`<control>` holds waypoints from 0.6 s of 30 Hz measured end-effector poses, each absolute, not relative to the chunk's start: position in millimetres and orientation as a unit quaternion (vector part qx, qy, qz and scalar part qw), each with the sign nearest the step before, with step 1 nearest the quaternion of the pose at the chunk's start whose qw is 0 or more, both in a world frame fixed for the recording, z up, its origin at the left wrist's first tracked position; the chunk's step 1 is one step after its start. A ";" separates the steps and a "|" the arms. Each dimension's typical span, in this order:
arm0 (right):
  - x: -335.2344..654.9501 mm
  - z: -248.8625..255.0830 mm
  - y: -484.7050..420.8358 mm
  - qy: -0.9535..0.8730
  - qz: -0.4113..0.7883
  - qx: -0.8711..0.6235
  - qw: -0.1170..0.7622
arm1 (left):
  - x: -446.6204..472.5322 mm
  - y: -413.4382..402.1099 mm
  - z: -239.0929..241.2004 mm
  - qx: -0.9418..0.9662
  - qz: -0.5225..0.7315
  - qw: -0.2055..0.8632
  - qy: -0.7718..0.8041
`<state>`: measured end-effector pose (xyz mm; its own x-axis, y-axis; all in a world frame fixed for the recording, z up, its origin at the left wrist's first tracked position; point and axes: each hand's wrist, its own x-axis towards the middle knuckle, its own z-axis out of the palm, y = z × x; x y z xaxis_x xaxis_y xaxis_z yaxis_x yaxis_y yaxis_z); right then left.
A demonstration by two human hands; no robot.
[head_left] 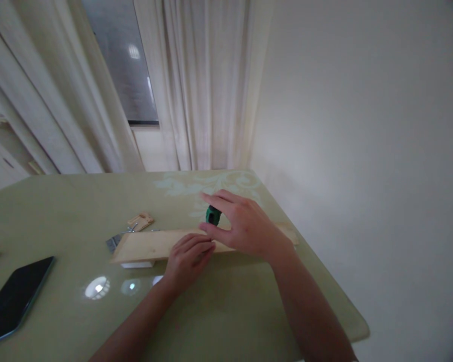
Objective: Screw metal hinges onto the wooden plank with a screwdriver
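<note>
A pale wooden board [151, 244] lies across the table, its left end raised on a white block [138, 264]. My right hand [245, 223] is above the board, thumb and fingers closed around the green and black handle of a screwdriver [213, 215]. The handle stands roughly upright, and its lower end is hidden behind my thumb. Just below it, my left hand [188, 259] rests on the board's near edge with its fingertips pinched together. Whatever is between those fingertips is too small to make out.
Behind the board's left end are a small wooden piece [141, 221], some metal bits and a grey flat piece [114, 243]. A dark-screened tablet [17, 299] lies at the left of the glossy green table [79, 206]. A wall [362, 151] borders the table's right side.
</note>
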<state>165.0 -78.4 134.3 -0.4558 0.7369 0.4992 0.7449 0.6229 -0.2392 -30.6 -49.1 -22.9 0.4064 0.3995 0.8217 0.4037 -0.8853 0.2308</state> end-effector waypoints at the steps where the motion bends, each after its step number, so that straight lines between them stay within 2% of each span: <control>1: 166.1 134.6 -78.6 -0.860 0.006 -0.420 0.290 | -30.0 -49.7 -21.6 -0.821 -0.511 -0.026 -0.254; 5: 163.5 132.6 -73.8 -0.877 0.009 -0.394 0.274 | -26.5 -51.7 -21.9 -0.738 -0.558 -0.134 -0.354; 8: 159.2 132.4 -71.7 -0.864 -0.046 -0.439 0.243 | -26.7 -51.2 -20.3 -0.728 -0.526 -0.206 -0.388; 12: 164.0 138.8 -79.2 -0.866 -0.021 -0.428 0.257 | -28.7 -50.0 -11.5 -0.761 -0.477 -0.226 -0.377; 15: 171.4 143.1 -83.1 -0.882 0.046 -0.379 0.276 | -29.4 -49.2 -9.2 -0.768 -0.477 -0.231 -0.360; 18: 170.7 141.9 -78.9 -0.879 0.050 -0.388 0.275 | -30.0 -48.3 -13.2 -0.763 -0.478 -0.259 -0.350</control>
